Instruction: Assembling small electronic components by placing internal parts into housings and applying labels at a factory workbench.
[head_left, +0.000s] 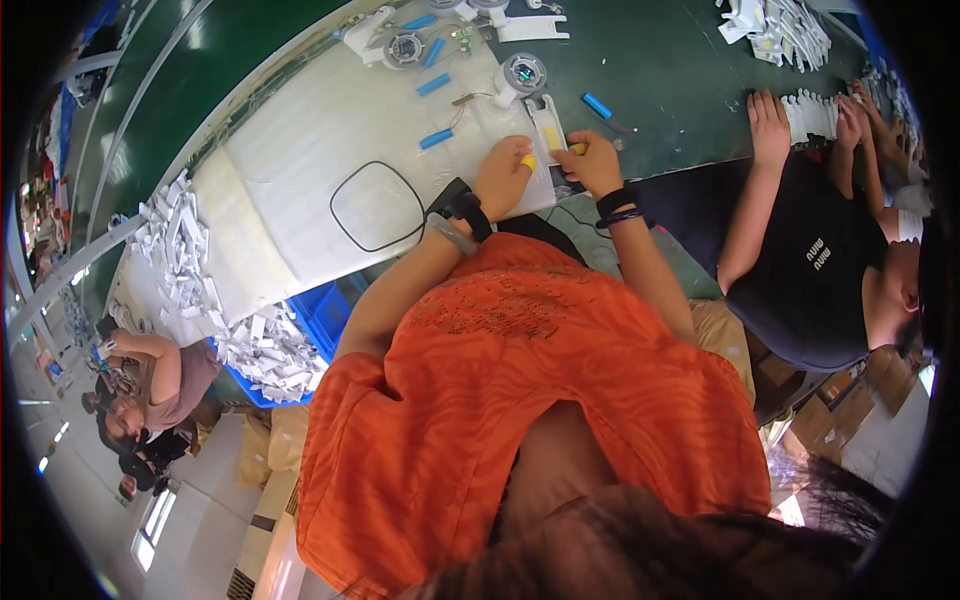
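A long white plastic casing [543, 117] with a yellow patch lies at the table's near edge, between my hands. My left hand [503, 176] is closed at its left side, fingers curled and a yellow cover showing at a fingertip; what those fingers hold is hidden. From the right, my right hand [597, 164] pinches the casing's edge, with yellow at a fingertip too. Just beyond the casing is a round grey-white fan head [523, 74] with a small circuit board inside. A blue cylindrical battery [597, 105] with wires lies right of it.
More blue batteries [436, 138] and another round fan head [404, 47] lie on the white sheet [290, 170]. A black loop [335, 200] rests there too. White parts heap at left [180, 250], above a blue bin [322, 318]. A co-worker [810, 250] sits at right beside white pieces [810, 115].
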